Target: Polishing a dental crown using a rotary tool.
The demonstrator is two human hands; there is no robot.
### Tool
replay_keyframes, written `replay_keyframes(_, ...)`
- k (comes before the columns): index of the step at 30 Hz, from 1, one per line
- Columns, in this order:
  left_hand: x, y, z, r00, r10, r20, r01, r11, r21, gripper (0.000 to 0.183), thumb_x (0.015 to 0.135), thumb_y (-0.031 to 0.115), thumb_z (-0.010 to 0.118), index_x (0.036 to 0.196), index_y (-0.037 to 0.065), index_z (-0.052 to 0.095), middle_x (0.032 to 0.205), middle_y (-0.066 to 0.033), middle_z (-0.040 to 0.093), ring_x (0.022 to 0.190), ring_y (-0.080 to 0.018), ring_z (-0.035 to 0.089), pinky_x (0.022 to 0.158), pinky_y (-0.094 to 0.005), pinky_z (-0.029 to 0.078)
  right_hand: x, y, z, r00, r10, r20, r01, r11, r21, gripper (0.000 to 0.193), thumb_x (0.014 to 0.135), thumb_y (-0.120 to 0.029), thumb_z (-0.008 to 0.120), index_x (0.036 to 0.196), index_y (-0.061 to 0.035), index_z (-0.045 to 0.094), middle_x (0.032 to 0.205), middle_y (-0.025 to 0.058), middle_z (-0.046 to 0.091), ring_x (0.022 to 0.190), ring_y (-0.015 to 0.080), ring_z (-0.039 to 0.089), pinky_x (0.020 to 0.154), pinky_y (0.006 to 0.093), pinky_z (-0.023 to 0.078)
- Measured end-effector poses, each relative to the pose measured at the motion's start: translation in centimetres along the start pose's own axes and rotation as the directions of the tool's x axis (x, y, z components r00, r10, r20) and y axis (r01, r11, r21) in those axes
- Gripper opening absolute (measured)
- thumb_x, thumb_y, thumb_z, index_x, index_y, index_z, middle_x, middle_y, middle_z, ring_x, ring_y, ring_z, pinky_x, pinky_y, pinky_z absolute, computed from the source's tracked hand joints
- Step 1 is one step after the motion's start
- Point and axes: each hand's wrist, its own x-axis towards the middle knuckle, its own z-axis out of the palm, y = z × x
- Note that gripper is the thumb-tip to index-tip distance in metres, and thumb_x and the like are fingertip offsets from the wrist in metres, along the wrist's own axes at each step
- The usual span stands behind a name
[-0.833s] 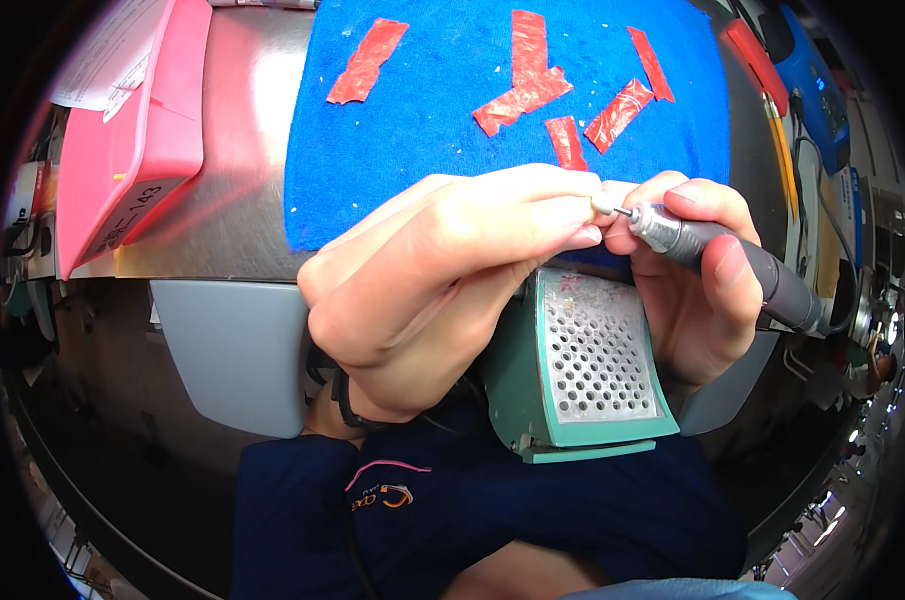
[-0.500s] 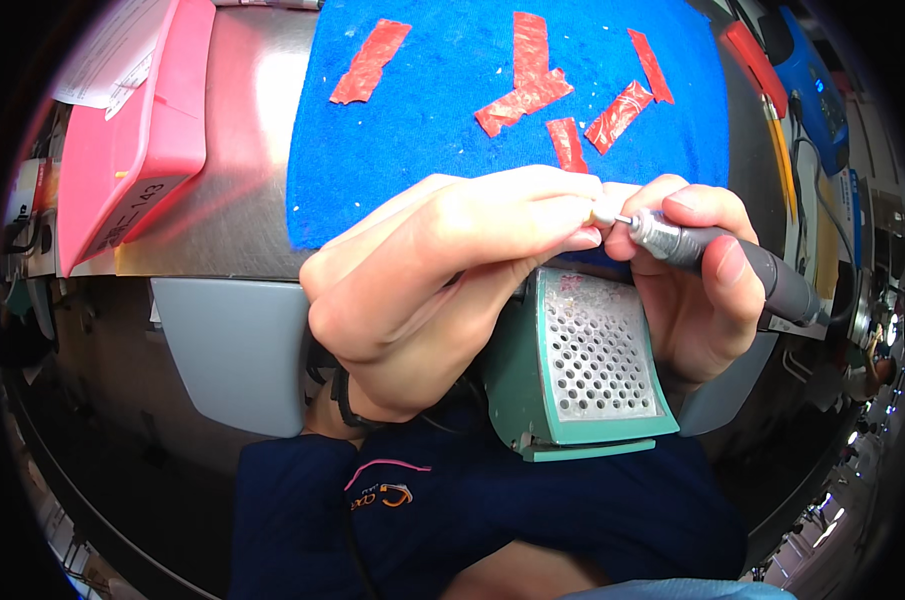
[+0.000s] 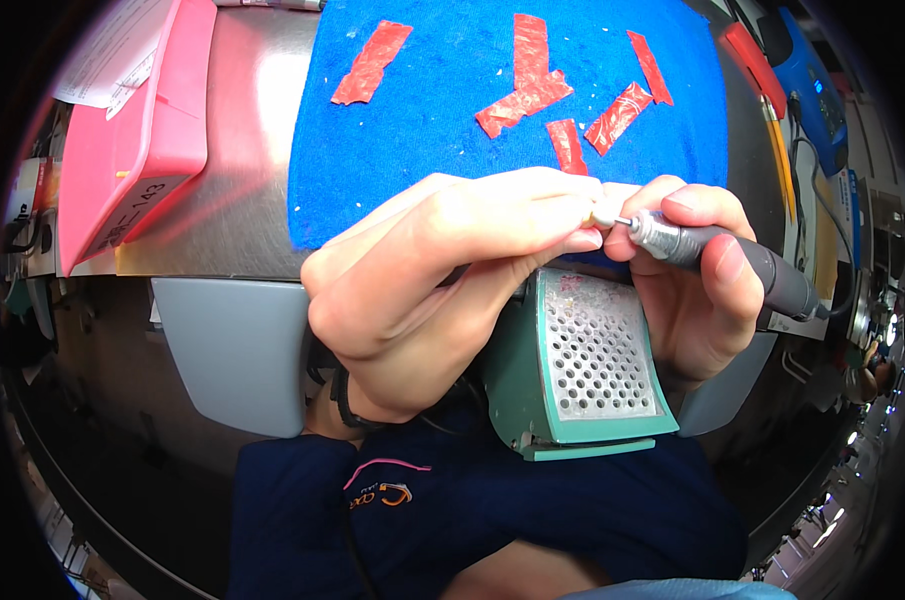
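Observation:
My left hand (image 3: 422, 270) is closed, its thumb and fingers pinching a small whitish, tooth-like piece (image 3: 603, 214). Much of that piece is hidden by the fingertips. In my right hand (image 3: 712, 300) lies a dark grey rotary handpiece (image 3: 762, 275) with a silver nose, its fingers wrapped round the barrel. The handpiece's thin shank points left and meets the whitish piece, or comes very close; I cannot tell which. Just under both hands stands a green box (image 3: 517, 370) with a perforated metal grille (image 3: 604, 350) on its face.
Beyond the hands a blue towel (image 3: 412, 140) covers part of the metal bench (image 3: 242, 130), with several red strips (image 3: 372, 62) scattered on it. A pink tray (image 3: 177, 110) holding papers stands at left. Pencils (image 3: 780, 160) and a blue device (image 3: 807, 75) lie at right.

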Motion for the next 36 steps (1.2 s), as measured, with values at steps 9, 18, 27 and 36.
replay_keyframes(9, 0.1, 0.1, -0.1, 1.0, 0.011, 0.003, -0.011, 0.999, 0.032, 0.028, 0.073, -0.019, 0.072, 0.093, -0.005, 0.059, 0.091, -0.0242, 0.07, 0.09, -0.0317, 0.071, 0.08, -0.0395, 0.06, 0.0, 0.2, -0.4, 0.999, -0.019, 0.044, 0.019, 1.0, -0.002, 0.038, 0.099, -0.025, 0.046, 0.122, 0.0042, 0.053, 0.105, 0.0249, 0.057, 0.103, 0.0313, 0.057, 0.097, 0.0432, 0.044)
replay_keyframes(18, 0.2, 0.0, 0.1, 1.0, 0.013, -0.008, -0.013, 1.0, 0.018, 0.027, 0.073, -0.018, 0.073, 0.092, -0.005, 0.058, 0.09, -0.0233, 0.07, 0.089, -0.0306, 0.071, 0.083, -0.0404, 0.059, 0.1, 0.4, -0.4, 0.999, -0.047, 0.005, 0.047, 0.999, 0.009, 0.042, 0.099, -0.027, 0.045, 0.128, 0.0038, 0.047, 0.105, 0.0255, 0.057, 0.103, 0.0329, 0.058, 0.098, 0.0454, 0.044)
replay_keyframes(27, -0.2, 0.1, 0.3, 0.998, -0.048, -0.035, 0.048, 0.999, 0.002, 0.027, 0.076, -0.019, 0.07, 0.094, -0.006, 0.055, 0.089, -0.0231, 0.068, 0.088, -0.0299, 0.07, 0.082, -0.0411, 0.059, 0.4, 0.0, 0.1, 1.0, -0.014, -0.026, 0.014, 1.0, -0.011, 0.044, 0.097, -0.026, 0.052, 0.129, 0.0025, 0.04, 0.104, 0.0252, 0.058, 0.104, 0.0336, 0.06, 0.1, 0.0463, 0.045)
replay_keyframes(36, 0.0, 0.2, 0.3, 0.999, -0.034, -0.033, 0.033, 0.999, -0.006, 0.026, 0.077, -0.019, 0.07, 0.094, -0.006, 0.055, 0.09, -0.0233, 0.069, 0.088, -0.03, 0.07, 0.083, -0.0419, 0.059, 0.3, 0.0, 0.0, 1.0, -0.016, -0.019, 0.015, 0.999, -0.032, 0.039, 0.097, -0.024, 0.053, 0.123, 0.0033, 0.042, 0.104, 0.0259, 0.058, 0.104, 0.0347, 0.059, 0.099, 0.0472, 0.045)
